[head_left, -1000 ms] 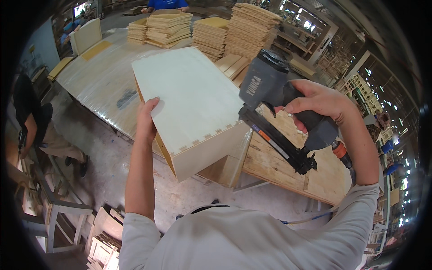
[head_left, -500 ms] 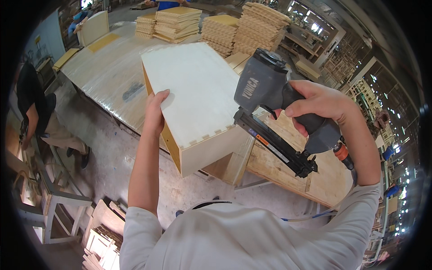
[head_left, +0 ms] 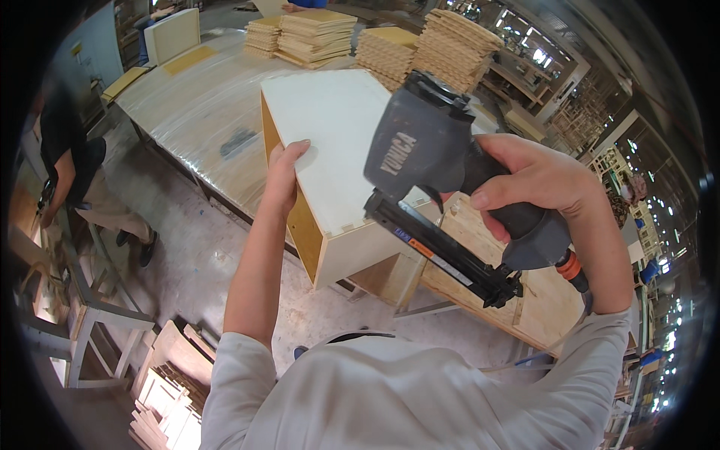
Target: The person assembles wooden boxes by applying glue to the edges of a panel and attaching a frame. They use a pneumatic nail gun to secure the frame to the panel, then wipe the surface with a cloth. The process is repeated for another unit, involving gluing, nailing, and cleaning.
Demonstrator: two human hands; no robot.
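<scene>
A pale wooden drawer box (head_left: 330, 127) with a white face up and finger-jointed corners rests in front of me. My left hand (head_left: 284, 172) grips its left edge, thumb on the white face and fingers hidden behind the side. In my right hand (head_left: 532, 180) is a dark grey pneumatic staple gun (head_left: 420, 135), wrapped by the fingers around its handle, with a fingertip by the trigger. The gun's nose hangs over the box's near right corner; from this view I cannot tell whether it touches. An air hose with an orange fitting (head_left: 570, 268) joins the handle's end.
A plastic-covered table (head_left: 187, 105) extends beyond the box, bearing stacks of wooden panels (head_left: 315, 37). A wooden bench top (head_left: 540, 300) lies to the right. At left stands another person (head_left: 75, 165) near a work frame (head_left: 105, 330); scrap boards (head_left: 169, 397) lie below.
The staple gun has shifted left over the near right part of the box. In the picture, the box, my left hand and the background have moved right.
</scene>
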